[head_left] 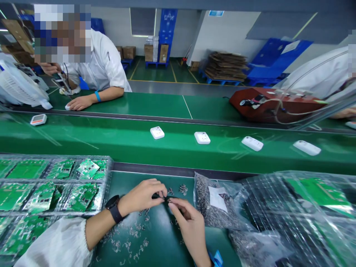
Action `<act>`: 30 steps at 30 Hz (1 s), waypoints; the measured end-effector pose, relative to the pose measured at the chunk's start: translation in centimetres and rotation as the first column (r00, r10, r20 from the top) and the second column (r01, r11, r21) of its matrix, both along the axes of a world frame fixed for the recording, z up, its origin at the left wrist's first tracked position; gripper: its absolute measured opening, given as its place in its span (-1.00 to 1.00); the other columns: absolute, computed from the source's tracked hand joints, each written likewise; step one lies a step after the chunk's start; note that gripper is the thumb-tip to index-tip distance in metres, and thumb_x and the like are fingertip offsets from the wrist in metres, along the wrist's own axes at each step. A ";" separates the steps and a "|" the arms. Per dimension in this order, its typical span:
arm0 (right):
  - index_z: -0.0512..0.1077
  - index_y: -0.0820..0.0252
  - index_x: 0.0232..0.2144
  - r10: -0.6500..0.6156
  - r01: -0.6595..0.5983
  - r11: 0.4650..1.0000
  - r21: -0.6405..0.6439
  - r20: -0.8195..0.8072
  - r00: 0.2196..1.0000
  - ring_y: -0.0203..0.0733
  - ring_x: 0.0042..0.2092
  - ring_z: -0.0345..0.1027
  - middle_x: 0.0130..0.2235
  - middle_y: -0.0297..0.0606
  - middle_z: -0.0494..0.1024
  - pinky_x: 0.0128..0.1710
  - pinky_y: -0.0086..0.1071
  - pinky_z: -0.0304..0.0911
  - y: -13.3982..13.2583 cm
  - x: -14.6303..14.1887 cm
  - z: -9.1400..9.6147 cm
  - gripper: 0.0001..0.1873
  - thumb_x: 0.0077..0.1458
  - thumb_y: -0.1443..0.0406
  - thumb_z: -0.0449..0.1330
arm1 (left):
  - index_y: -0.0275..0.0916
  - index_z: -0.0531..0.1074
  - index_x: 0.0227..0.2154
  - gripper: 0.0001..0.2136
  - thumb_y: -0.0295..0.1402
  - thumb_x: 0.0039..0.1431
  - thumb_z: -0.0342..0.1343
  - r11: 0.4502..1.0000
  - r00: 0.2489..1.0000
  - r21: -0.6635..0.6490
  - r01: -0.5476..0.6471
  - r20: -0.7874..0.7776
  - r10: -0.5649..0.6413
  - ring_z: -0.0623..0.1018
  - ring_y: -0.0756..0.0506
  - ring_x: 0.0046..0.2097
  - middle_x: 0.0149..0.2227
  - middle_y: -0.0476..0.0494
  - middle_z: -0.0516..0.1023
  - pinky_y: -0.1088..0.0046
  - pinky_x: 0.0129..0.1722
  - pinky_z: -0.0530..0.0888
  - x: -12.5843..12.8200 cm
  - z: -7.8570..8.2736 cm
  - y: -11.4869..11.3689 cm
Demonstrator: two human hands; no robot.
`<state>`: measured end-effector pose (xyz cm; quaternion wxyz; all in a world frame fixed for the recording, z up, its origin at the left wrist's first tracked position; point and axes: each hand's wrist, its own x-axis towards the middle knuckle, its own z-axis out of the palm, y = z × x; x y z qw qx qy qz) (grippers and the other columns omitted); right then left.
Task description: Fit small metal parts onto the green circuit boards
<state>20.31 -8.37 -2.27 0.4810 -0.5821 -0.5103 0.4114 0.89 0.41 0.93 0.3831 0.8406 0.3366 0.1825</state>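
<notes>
My left hand (146, 196), with a dark watch on its wrist, holds thumb and fingertips together over the green bench (155, 237). Close beside it, my right hand (190, 220) pinches too, the fingertips of both nearly meeting. Between them are small bent metal pieces (166, 199), like tiny wire springs, too small to make out fully. More loose metal pieces (135, 230) lie scattered under and in front of my left hand. A little heap of them (183, 189) sits just beyond my right hand.
Trays of green circuit boards (107, 174) stand at left. Bags of metal pieces (201, 185) and stacked clear trays (306, 222) lie at right. Ahead, white plastic housings (202, 138) rest on a green conveyor (125, 137). A co-worker (104, 59) works across it.
</notes>
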 end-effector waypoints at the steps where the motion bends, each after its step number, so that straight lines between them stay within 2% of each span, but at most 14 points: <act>1: 0.69 0.10 -0.24 0.006 -0.006 1.000 0.008 0.015 1.000 0.01 -0.21 0.62 -0.22 -0.13 0.71 -0.27 -0.29 0.54 0.0 0.1 0.0 -0.72 0.21 0.04 0.34 | -0.20 0.48 -0.26 -0.91 -0.51 0.24 0.16 0.999 0.998 0.034 0.038 -0.049 -0.036 0.52 -0.10 -0.16 -0.25 -0.06 0.58 0.41 -0.12 0.43 -0.2 0.0 0.1; 3: 0.69 0.08 -0.19 0.022 -0.023 1.000 0.018 0.045 0.999 0.02 -0.16 0.61 -0.15 -0.12 0.70 -0.25 -0.29 0.55 0.0 0.3 -0.1 -0.73 0.25 0.06 0.30 | -0.20 0.51 -0.21 -0.89 -0.49 0.21 0.21 0.992 0.989 0.083 0.094 -0.125 -0.083 0.51 -0.17 -0.07 -0.18 -0.11 0.58 0.33 -0.02 0.43 -0.4 -0.1 0.2; 6: 0.67 0.07 -0.14 0.033 -0.037 0.998 0.042 0.092 0.995 0.03 -0.11 0.60 -0.11 -0.13 0.69 -0.19 -0.25 0.56 0.0 0.4 -0.4 -0.74 0.29 0.09 0.27 | -0.18 0.51 -0.15 -0.82 -0.43 0.18 0.25 0.994 0.992 0.067 0.087 -0.099 -0.080 0.50 -0.20 0.00 -0.11 -0.13 0.57 0.27 0.07 0.41 -0.4 -0.1 -0.1; 11: 0.63 0.03 -0.19 0.023 -0.060 0.985 0.162 0.217 0.976 -0.06 -0.14 0.59 -0.17 -0.23 0.68 -0.16 -0.31 0.51 -0.2 0.1 -0.5 -0.85 0.33 0.19 0.25 | -0.17 0.51 -0.20 -0.91 -0.31 0.29 0.20 0.989 0.999 -0.149 -0.016 0.028 0.020 0.55 -0.10 -0.14 -0.21 -0.06 0.60 0.41 -0.11 0.45 0.3 0.0 -0.7; 18: 0.59 0.04 -0.18 -0.014 -0.052 0.960 0.275 0.233 0.972 -0.12 -0.15 0.60 -0.18 -0.27 0.68 -0.14 -0.36 0.49 -0.3 -0.1 -0.1 -0.91 0.34 0.26 0.26 | -0.21 0.54 -0.29 -0.89 -0.31 0.19 0.32 0.947 0.977 -0.317 -0.047 0.184 0.110 0.55 -0.01 -0.27 -0.31 -0.02 0.64 0.51 -0.22 0.45 0.8 0.1 -0.7; 23: 0.58 0.04 -0.18 -0.037 -0.032 0.955 0.293 0.228 0.973 -0.13 -0.16 0.59 -0.18 -0.28 0.67 -0.16 -0.37 0.48 -0.3 0.0 -0.2 -0.92 0.34 0.26 0.26 | -0.23 0.57 -0.31 -0.90 -0.34 0.16 0.33 0.931 0.967 -0.359 -0.058 0.211 0.142 0.57 -0.01 -0.27 -0.33 -0.04 0.65 0.50 -0.22 0.47 0.8 0.6 -0.7; 30: 0.53 0.04 -0.19 -0.053 -0.021 0.956 0.293 0.245 0.968 -0.14 -0.13 0.58 -0.18 -0.28 0.65 -0.15 -0.38 0.45 -0.7 -0.1 -0.4 -0.94 0.36 0.28 0.23 | -0.23 0.61 -0.31 -0.94 -0.36 0.19 0.30 0.934 0.961 -0.347 -0.085 0.218 0.168 0.59 -0.01 -0.28 -0.34 -0.04 0.67 0.50 -0.21 0.49 0.8 0.3 -0.5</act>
